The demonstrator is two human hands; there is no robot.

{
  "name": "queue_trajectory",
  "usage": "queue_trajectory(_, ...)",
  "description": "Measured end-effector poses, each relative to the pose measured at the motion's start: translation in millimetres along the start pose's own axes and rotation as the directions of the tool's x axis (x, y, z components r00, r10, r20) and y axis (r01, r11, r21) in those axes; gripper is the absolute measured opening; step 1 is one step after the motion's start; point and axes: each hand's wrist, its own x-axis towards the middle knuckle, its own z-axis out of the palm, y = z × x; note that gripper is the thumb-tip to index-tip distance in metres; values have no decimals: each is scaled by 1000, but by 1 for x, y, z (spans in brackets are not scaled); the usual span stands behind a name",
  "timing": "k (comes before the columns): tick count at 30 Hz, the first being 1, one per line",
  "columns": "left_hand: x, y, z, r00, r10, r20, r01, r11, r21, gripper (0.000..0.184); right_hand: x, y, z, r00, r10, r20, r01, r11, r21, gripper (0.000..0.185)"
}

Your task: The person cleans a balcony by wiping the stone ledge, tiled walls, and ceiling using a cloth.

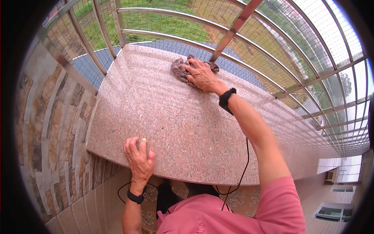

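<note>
A pinkish speckled granite slab (167, 117) spreads out in front of me. Near its far edge, by the metal railing, my right hand (203, 75) presses on a crumpled grey-brown cloth (180, 70), which bunches out on both sides of the fingers. My left hand (140, 159) rests on the slab's near edge at the left, its fingers apart and slightly bent, with nothing in it. Each wrist wears a black band.
A metal railing with wire mesh (230, 34) curves along the far and right sides. At the left stands a stone-clad wall (54, 136). A black cable (246, 156) hangs by my right arm and over the near edge. Grass lies beyond the railing.
</note>
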Motion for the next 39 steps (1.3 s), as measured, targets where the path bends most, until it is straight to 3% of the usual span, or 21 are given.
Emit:
queue_trajectory(5,3,1,-3,1000,-12,-11,12,1000,-19,36,49,-2,12,985,144,-96,-143,990,20,44)
queue_trajectory(7,2,0,-3,999,-16,-37,13,998,-67,34,60,-9,15,937,335,-95,-336,942,4,42)
queue_trajectory(9,1,-1,-2,999,-24,-46,20,997,-78,34,57,-11,19,936,309,-165,-315,949,-11,42)
queue_trajectory(12,2,-2,-2,997,-41,-68,34,995,-96,34,39,-30,18,968,217,-130,-212,976,50,44)
queue_trajectory(13,2,-2,-2,997,-46,-69,39,994,-100,33,24,-44,7,991,123,-47,-120,991,60,45)
queue_trajectory(15,1,-2,-3,997,-41,-65,34,994,-107,33,-14,-73,5,994,-60,-97,61,998,17,46)
queue_trajectory(16,2,-2,-3,997,-36,-61,29,994,-106,33,-28,-88,-3,994,-111,-3,111,992,53,48)
queue_trajectory(19,2,-2,-4,998,-37,-48,33,995,-91,34,-50,-99,-9,963,-267,-44,270,952,147,50)
queue_trajectory(23,1,0,-2,998,-41,-49,38,997,-65,36,-17,-76,-6,943,-332,27,320,927,196,49)
queue_trajectory(27,0,-3,-1,998,-50,-40,48,998,-40,38,55,-60,9,993,-118,25,115,988,105,47)
queue_trajectory(32,1,-3,-1,996,-78,-41,75,996,-49,38,134,-46,27,997,-71,-19,72,995,65,50)
queue_trajectory(34,0,-5,-1,995,-52,-81,44,995,-92,37,154,-52,24,994,94,53,-99,990,101,49)
queue_trajectory(39,0,-7,-1,993,-64,-98,50,989,-136,35,137,-69,26,997,74,-8,-74,997,13,50)
